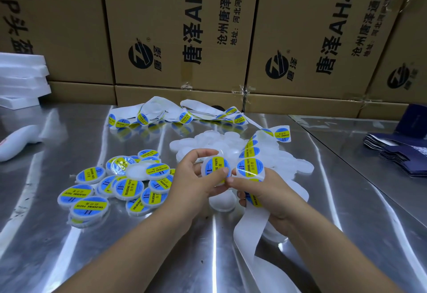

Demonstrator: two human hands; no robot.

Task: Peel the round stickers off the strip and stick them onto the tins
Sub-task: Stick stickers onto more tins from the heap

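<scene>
Cardboard cartons [180,26] stand well beyond both hands, behind the steel desk [46,235]. The white strip [249,228] passes through the right hand [265,195], which grips it, and trails toward the person. Labelled tins [115,186] are heaped just left of the left hand [196,181]; bare white tins [288,158] lie beyond the right. The left hand's fingers curl round one tin [216,170], already labelled. A round sticker [250,169] on the strip sits just right of it, above the right hand's fingers.
</scene>
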